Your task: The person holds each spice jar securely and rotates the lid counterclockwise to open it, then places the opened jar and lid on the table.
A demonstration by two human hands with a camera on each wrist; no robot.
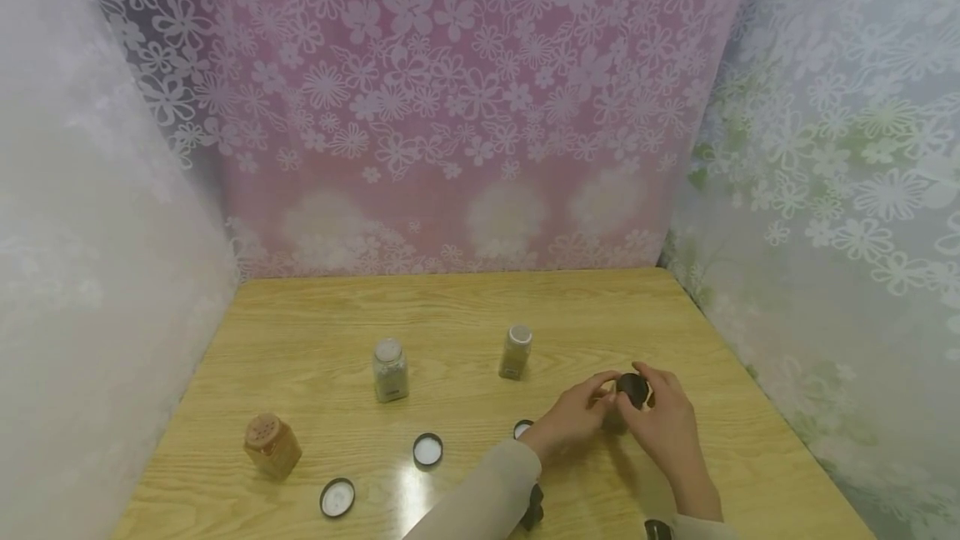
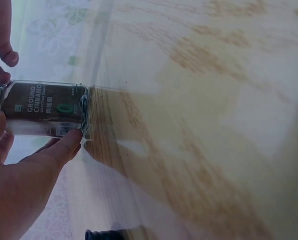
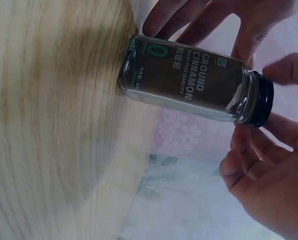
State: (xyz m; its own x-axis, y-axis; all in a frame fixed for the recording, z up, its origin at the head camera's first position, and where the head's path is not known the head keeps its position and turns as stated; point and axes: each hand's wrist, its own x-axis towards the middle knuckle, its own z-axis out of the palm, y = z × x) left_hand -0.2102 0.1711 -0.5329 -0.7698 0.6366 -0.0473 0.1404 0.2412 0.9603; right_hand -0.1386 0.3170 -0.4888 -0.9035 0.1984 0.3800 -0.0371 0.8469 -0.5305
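A glass ground cinnamon jar [image 2: 44, 107] with brown powder inside stands upright at the table's right side. My left hand [image 1: 576, 417] holds the jar's body, its fingers along the glass down to the base in the left wrist view. At the top, my right hand [image 1: 666, 427] has thumb and fingers about the black lid [image 3: 262, 100], which sits on the jar's neck. In the right wrist view, the left hand's fingers [image 3: 208, 20] lie behind the jar and its label faces the camera.
Three lidless spice jars stand on the wooden table [image 1: 450, 307]: an orange-brown one [image 1: 272, 447], a pale one [image 1: 391, 372] and a greenish one [image 1: 515, 354]. Black-rimmed caps [image 1: 337, 497] [image 1: 427, 450] lie nearby, another cap [image 1: 522, 428] partly behind the left wrist. Floral curtains [image 1: 450, 107] surround the table.
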